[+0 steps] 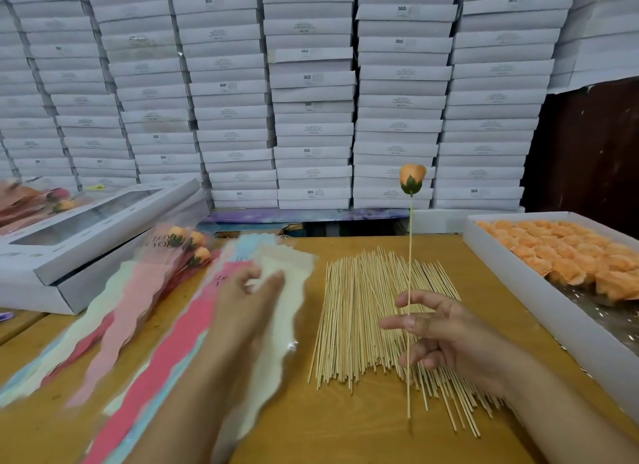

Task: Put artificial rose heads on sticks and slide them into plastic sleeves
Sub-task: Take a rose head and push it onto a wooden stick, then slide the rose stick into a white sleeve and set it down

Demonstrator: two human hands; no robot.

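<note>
My right hand grips a thin wooden stick held upright, with an orange rose head and its green base on top. My left hand rests on a fanned pile of plastic sleeves in cream, pink and blue, its fingertips pinching at the top cream one. A heap of bare sticks lies on the wooden table between my hands. A white tray at the right holds several orange rose heads.
Finished sleeved roses lie at the left behind the sleeves, beside flat white window boxes. A wall of stacked white boxes fills the background. More wrapped roses sit on the far left.
</note>
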